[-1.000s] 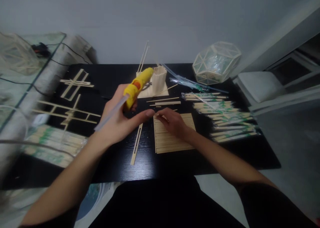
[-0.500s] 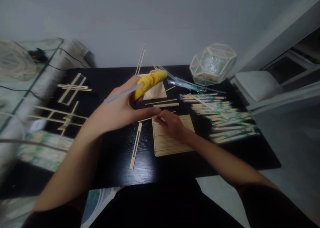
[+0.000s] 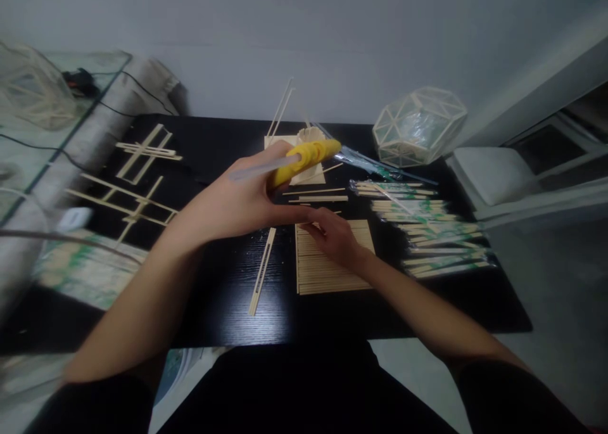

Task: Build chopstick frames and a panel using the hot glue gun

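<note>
A yellow hot glue gun (image 3: 306, 158) is gripped in my left hand (image 3: 247, 199), with a clear glue stick (image 3: 259, 169) sticking out of its back end. My left thumb stretches right and meets the fingertips of my right hand (image 3: 335, 234). Those right fingers are pinched together over the upper left of a flat panel of wooden sticks (image 3: 332, 272); whatever lies between them is hidden. Just beyond my hands are loose sticks (image 3: 323, 199) and a small wooden-stick structure (image 3: 308, 177), partly covered by the glue gun.
Wrapped chopsticks (image 3: 427, 225) lie on the black table (image 3: 228, 320) at right, with a geometric stick frame (image 3: 420, 127) behind. Crossed stick frames (image 3: 147, 152) lie at left. A narrow stick piece (image 3: 262, 272) rests near the front. A glass-topped surface (image 3: 90, 98) adjoins at left.
The view has shifted slightly, so most table items appear a little further right. Both hands keep nearly the same pose, with the glue gun still in my left hand.
</note>
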Tool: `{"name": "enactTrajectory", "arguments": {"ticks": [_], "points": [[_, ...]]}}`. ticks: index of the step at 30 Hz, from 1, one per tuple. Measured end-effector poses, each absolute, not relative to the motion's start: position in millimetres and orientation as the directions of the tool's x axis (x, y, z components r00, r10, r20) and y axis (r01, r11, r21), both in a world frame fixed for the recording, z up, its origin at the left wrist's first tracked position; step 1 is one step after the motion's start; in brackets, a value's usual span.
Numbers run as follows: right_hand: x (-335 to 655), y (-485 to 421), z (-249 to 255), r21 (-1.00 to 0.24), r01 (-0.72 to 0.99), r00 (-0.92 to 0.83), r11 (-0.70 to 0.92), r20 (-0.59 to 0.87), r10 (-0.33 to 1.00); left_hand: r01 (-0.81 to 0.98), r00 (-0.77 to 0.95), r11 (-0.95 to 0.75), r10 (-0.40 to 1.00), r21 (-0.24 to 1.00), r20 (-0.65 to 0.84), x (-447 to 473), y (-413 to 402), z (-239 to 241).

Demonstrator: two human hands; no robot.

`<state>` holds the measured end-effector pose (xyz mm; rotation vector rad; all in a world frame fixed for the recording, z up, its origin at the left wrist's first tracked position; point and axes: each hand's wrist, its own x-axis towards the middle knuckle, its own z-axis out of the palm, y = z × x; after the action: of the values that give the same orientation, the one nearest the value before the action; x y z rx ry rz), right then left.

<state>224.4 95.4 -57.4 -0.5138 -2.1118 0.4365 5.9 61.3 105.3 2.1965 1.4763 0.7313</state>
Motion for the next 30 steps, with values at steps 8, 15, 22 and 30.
{"name": "enactTrajectory", "arguments": {"ticks": [8, 15, 22, 30], "points": [[225.3, 94.6, -57.3, -0.501, 0.183, -0.517, 0.846, 0.683, 0.516, 0.705, 0.289, -0.362, 0.932, 0.611, 0.218, 3.8, 61.8, 101.3], [229.0, 96.1, -55.9, -0.686, 0.193, -0.413, 0.702, 0.592, 0.692, 0.680, 0.256, -0.350, 0.937, 0.645, 0.239, 6.5, 60.7, 103.7], [230.1, 99.5, -57.5, -0.881, 0.094, -0.218, 0.463, 0.436, 0.873, 0.701, 0.226, -0.329, 0.944, 0.633, 0.241, 5.8, 61.8, 102.8], [228.0, 100.4, -55.4, -0.922, 0.058, -0.226, 0.383, 0.362, 0.905, 0.637, 0.221, -0.374, 0.926, 0.674, 0.304, 3.1, 63.1, 93.9]]}}
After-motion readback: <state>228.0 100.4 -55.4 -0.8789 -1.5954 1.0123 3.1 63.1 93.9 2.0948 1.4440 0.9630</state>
